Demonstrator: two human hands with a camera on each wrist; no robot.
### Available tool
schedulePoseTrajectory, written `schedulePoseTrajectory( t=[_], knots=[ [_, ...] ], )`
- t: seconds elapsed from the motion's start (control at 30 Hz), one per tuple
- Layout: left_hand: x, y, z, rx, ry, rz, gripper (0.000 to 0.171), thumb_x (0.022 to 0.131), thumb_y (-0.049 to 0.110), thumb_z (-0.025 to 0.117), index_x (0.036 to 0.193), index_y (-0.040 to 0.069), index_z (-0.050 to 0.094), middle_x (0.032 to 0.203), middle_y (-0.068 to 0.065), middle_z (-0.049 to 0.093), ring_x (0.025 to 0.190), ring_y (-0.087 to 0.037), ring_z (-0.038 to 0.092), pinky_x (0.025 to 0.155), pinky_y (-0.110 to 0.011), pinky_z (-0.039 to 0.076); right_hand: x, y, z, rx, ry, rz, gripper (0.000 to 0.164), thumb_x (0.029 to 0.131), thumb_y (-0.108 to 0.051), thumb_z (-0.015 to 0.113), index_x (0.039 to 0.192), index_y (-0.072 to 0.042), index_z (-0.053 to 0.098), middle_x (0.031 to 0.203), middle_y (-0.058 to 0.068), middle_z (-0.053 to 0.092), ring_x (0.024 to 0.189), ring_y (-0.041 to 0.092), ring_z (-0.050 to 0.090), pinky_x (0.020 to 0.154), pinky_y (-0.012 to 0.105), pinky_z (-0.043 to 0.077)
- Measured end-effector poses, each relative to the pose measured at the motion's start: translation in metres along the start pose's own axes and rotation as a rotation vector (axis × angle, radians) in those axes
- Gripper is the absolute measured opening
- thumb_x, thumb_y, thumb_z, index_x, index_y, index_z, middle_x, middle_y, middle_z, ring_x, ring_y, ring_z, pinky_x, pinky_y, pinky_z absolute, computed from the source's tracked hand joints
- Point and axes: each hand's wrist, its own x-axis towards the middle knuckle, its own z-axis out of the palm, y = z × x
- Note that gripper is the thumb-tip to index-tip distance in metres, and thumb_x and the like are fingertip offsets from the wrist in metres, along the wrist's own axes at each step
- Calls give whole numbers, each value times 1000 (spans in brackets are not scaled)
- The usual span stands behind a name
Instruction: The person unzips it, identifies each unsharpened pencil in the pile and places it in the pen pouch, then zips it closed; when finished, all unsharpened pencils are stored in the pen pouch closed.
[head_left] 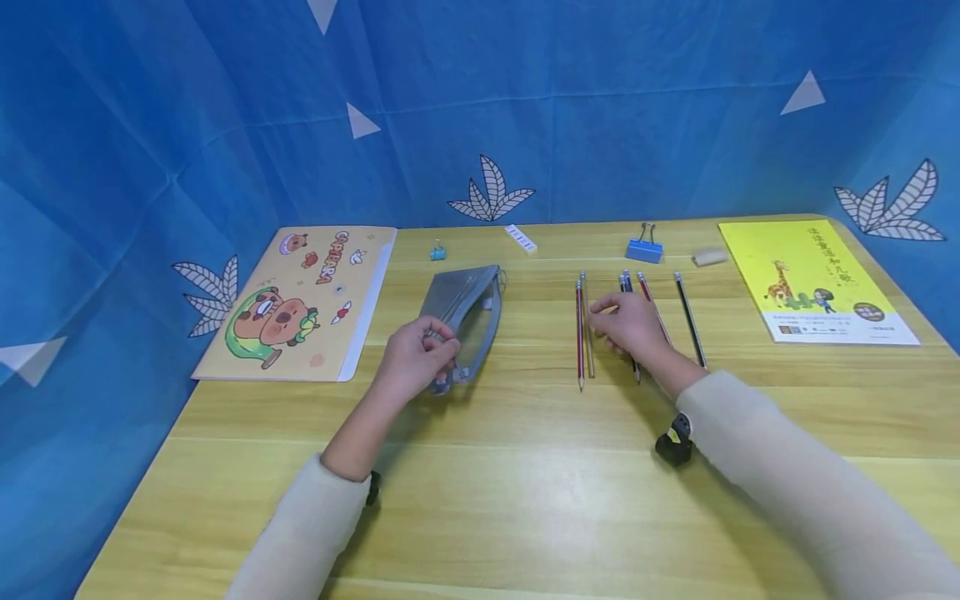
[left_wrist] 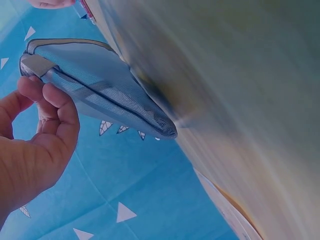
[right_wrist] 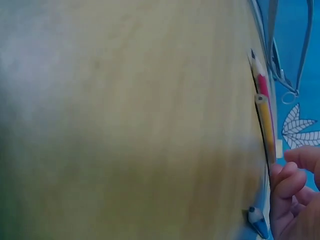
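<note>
My left hand [head_left: 414, 357] pinches the near end of a grey mesh zip pencil case [head_left: 454, 293], whose mouth gapes to the right. In the left wrist view, thumb and fingertips meet at a pale tab [left_wrist: 38, 66] by the zip. My right hand [head_left: 632, 325] is over the row of pencils, fingers bent and nothing visible in its grasp. Just left of its fingertips lie a red-striped pencil [head_left: 580, 342] and a yellowish pencil [head_left: 589, 354]. Dark pencils [head_left: 637, 372] are partly hidden under the hand. A red pencil [head_left: 656, 310] and a black pencil [head_left: 690, 321] lie to its right.
Along the back are a small teal binder clip [head_left: 438, 252], a white eraser-like block [head_left: 521, 238], a blue binder clip [head_left: 644, 250] and a beige roll-shaped piece [head_left: 709, 257]. A capybara folder [head_left: 330, 325] lies left, a yellow booklet [head_left: 813, 275] right. Blue cloth [head_left: 600, 108] hangs behind.
</note>
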Motion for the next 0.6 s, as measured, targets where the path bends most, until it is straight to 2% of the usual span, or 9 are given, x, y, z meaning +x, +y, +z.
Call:
schedulePoseTrajectory(
  t=[0.2,0.43,0.6],
  knots=[
    [-1,-1,-1,0,2,-3,10,80,15,58,87,10,52,66,-9,58,51,-19,53,46,-30,44,-1,0,4,-110,4,-6,31,77,-21,62,100,-2,57,56,9,58,38,13,49,37,26,42],
    [-2,-1,-1,-2,9,0,10,80,15,58,87,9,53,65,-9,58,50,-19,53,46,-31,45,-2,-4,3,-175,-26,-13,31,76,-12,56,103,4,55,54,8,58,39,15,51,38,25,42],
    [-2,-1,-1,-1,6,9,10,80,15,58,87,9,53,65,-9,58,50,-19,53,47,-31,45,-4,-5,1,-280,-4,-16,28,76,-15,58,98,2,59,54,6,58,41,15,53,40,25,42]
  ],
)
